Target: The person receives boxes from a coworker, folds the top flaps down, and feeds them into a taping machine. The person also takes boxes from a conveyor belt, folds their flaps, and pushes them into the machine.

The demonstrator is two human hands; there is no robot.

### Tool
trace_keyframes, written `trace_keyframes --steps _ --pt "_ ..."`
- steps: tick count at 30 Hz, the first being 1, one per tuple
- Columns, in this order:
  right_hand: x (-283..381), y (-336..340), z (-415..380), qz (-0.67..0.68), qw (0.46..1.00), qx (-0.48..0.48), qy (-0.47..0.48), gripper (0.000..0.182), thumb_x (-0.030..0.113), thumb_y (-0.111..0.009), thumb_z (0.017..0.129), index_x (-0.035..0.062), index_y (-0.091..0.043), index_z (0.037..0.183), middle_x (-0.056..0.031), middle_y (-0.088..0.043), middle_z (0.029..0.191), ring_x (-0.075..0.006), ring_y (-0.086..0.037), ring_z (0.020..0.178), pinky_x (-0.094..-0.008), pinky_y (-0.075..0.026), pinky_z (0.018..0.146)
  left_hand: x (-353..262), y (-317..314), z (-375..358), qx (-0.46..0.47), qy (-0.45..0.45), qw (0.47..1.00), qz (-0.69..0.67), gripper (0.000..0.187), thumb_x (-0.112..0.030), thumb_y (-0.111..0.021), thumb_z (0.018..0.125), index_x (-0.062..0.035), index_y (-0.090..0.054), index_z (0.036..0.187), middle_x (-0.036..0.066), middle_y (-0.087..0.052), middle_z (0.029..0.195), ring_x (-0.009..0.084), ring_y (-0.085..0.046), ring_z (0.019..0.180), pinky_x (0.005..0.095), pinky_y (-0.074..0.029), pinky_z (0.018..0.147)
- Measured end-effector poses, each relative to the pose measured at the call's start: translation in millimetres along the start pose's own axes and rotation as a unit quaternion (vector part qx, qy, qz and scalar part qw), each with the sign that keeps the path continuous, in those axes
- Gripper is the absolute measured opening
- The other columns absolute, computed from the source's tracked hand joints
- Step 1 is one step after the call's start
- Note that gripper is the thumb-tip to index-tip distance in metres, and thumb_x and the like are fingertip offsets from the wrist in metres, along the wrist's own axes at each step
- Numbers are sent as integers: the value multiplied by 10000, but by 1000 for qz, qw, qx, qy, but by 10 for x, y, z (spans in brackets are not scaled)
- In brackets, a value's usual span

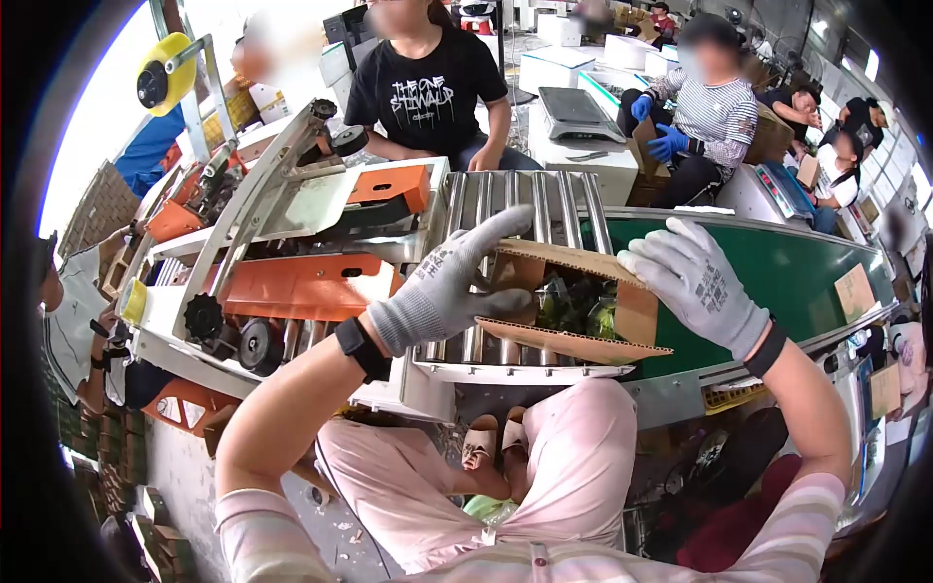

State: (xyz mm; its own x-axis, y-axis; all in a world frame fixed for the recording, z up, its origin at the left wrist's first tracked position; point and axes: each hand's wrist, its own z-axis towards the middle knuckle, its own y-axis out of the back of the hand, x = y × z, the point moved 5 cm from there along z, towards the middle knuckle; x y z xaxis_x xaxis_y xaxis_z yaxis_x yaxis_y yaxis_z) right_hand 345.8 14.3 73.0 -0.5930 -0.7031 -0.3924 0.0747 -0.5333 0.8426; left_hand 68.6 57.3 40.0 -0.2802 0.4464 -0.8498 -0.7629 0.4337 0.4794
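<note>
From where I stand, with the seated worker facing twelve, the open cardboard carton (637,316) sits at twelve o'clock just beyond the knees, on the steel rollers (540,206) where they meet the green conveyor belt (777,267). Dark green goods (569,306) show inside, too shadowed to name. The step in hand looks like tending the flaps, which stand raised; folding them down, I judge, would call for both palms pressing inward while the goods stay below the rim. The gloved left hand (457,282) is at the carton's nine o'clock end, thumb and forefinger splayed wide, thumb laid along the cardboard, with no firm grip showing. The gloved right hand (695,277) is open too, its fingers extended over the two o'clock corner, resting against the far flap's edge rather than clenching it. Both forearms angle inward, elbows out at about eight and four. The orange tape sealer (306,287) stands at ten o'clock.
</note>
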Motion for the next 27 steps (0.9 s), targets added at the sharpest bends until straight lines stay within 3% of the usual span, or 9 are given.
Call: trace_keyframes --steps 2,3,6,9,14,16,20,22,27 --pt "37 111 9 -3 998 66 7 465 193 -465 962 151 -548 1417 -87 -624 1298 -276 -593 1185 -478 -378 1137 -103 0 -30 34 -126 955 268 701 -186 -764 914 -107 -442 1532 206 -441 1548 329 -516 1369 384 -445 1103" --pt "56 162 24 -63 993 97 28 501 183 -470 955 147 -511 1454 -110 -593 1354 -296 -563 1242 -480 -357 1158 -73 15 -8 48 -115 969 211 563 -200 -732 933 -104 -550 1457 258 -417 1550 405 -499 1372 424 -439 1108" --pt "99 183 -29 -145 969 196 32 640 316 -537 987 128 -358 1571 -200 -436 1540 -407 -417 1421 -494 -274 1222 -15 137 -32 190 -75 962 179 838 -196 -802 871 -124 -355 1577 270 -198 1649 399 -260 1520 460 -288 1221" --pt "65 -22 -187 431 870 172 -167 1174 740 -703 802 29 -225 1606 -257 -273 1627 -386 -217 1537 -456 -182 1252 -72 96 -100 214 -20 966 146 1012 -239 -882 791 -104 -285 1597 249 -138 1664 359 -174 1549 442 -216 1249" --pt "286 -446 -231 647 693 -59 -311 665 243 -604 1026 -1 -315 1574 -168 -337 1615 -218 -354 1463 -350 -306 1201 298 -446 -59 -132 48 970 -200 744 -271 -853 842 3 -506 1440 226 -263 1611 255 -365 1456 353 -317 1189" --pt "349 -482 -211 650 656 -108 -368 588 152 -569 1040 -2 -346 1562 -153 -339 1614 -192 -384 1436 -330 -341 1180 167 -529 -100 -215 27 970 -109 535 -249 -753 934 15 -585 1368 243 -331 1579 254 -392 1443 332 -309 1184" --pt "404 -466 -172 597 651 -188 -430 627 92 -595 1013 6 -327 1573 -144 -456 1523 -166 -483 1338 -304 -429 1105 50 -556 -129 -246 4 967 -73 493 -229 -709 967 18 -587 1376 216 -392 1566 247 -356 1475 344 -312 1181" --pt "411 -520 -212 650 544 -240 -473 734 58 -631 981 18 -242 1602 -136 -525 1410 -145 -533 1252 -294 -469 1054 74 -580 -128 -244 3 968 -60 479 -217 -688 982 19 -582 1385 201 -399 1571 238 -345 1484 344 -314 1179" --pt "383 -636 -224 696 482 -174 -503 716 49 -689 933 12 -312 1541 -98 -550 1292 -126 -586 1127 -279 -504 983 240 -653 -142 -262 -23 954 -144 467 -170 -619 1029 10 -522 1448 158 -406 1574 204 -374 1461 316 -339 1166"
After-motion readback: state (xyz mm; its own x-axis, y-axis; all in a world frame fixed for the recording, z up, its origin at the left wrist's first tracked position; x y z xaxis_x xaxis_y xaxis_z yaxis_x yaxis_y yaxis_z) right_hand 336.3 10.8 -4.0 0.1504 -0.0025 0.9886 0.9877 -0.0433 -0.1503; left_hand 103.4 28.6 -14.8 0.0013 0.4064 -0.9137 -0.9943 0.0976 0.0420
